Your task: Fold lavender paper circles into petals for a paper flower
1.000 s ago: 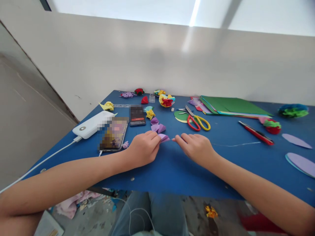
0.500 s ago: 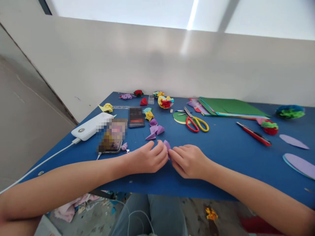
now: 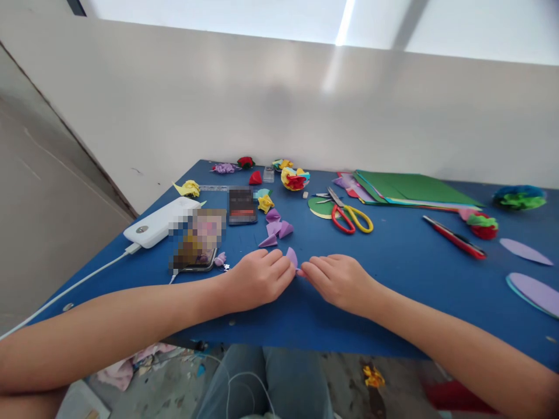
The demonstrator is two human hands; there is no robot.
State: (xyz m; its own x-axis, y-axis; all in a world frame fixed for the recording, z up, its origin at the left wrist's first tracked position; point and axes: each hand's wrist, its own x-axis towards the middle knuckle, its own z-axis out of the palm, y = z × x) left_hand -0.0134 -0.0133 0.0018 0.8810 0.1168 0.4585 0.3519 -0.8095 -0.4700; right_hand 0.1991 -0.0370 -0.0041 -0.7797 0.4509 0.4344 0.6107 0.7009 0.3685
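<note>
A small purple paper petal [image 3: 292, 256] stands up between my two hands over the blue table. My left hand [image 3: 261, 280] is closed with its fingers pressed on the petal's left side. At its lower right end, a narrow purple tip sits at the fingertips of my right hand [image 3: 343, 282], which is closed in a pinch. My fingers hide the petal's lower part. Just beyond my left hand lie several folded purple paper pieces [image 3: 275, 228]. A yellow paper flower [image 3: 265, 203] rests behind them.
Red-and-yellow-handled scissors [image 3: 351, 217] lie open past my right hand. A red utility knife [image 3: 454, 237] and purple paper petals [image 3: 535, 292] are at the right. Green paper sheets [image 3: 414, 189] lie at the back. A phone [image 3: 201, 241] and white power bank [image 3: 161, 222] sit left.
My right hand has drawn slightly away to the right, widening the gap between my hands. More of the purple petal shows above my left fingers, and its narrow tip is visible.
</note>
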